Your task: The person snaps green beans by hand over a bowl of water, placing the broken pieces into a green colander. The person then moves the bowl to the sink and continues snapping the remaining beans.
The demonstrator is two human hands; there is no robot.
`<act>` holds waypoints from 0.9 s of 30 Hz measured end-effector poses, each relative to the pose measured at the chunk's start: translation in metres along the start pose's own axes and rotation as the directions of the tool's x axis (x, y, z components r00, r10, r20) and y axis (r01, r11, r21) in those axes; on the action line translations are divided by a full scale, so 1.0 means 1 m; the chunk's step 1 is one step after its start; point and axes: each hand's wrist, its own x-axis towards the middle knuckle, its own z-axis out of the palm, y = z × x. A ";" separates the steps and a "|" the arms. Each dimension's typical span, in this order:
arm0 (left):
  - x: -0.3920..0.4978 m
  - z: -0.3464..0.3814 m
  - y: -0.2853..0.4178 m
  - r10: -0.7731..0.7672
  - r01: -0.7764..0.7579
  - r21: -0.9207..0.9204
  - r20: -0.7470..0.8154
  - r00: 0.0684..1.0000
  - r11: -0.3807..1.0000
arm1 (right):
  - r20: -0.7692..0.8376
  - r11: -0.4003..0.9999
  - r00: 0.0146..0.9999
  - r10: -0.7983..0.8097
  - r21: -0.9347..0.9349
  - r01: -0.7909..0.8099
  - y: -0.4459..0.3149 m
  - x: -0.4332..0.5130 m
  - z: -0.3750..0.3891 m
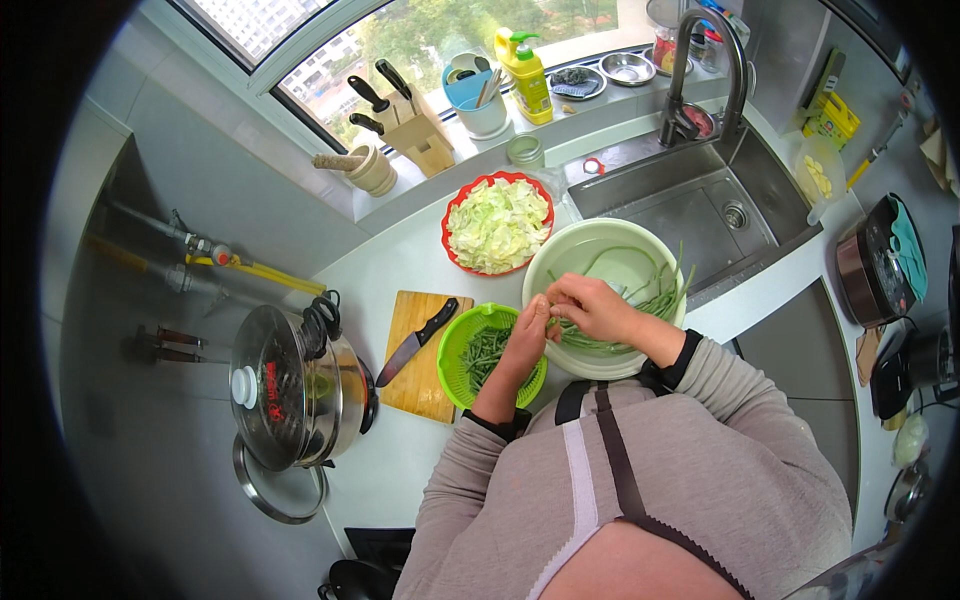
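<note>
Both hands meet over the gap between a white basin and a green plastic colander. My left hand [529, 330] is above the right side of the colander [448, 352], fingertips pinched on a long green bean that the fingers mostly hide. Over the basin's left side, my right hand [596, 304] grips the same bean, its fingertips touching those of the left. Long green beans [660, 304] lie in water in the basin [592, 367], some reaching over its right rim. Short cut bean pieces [486, 352] fill the bottom of the colander.
Left of the colander, a kitchen knife [417, 342] lies on a wooden cutting board [435, 401]. A red bowl [445, 236] of torn cabbage [499, 225] stands behind. A lidded pot [341, 397] is at left, a steel sink [675, 202] and faucet [675, 90] at right.
</note>
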 end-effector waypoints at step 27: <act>0.003 0.000 -0.003 -0.031 0.025 0.071 0.083 0.996 0.997 | -0.415 0.694 0.795 0.442 0.720 -0.010 0.044 0.006 -0.058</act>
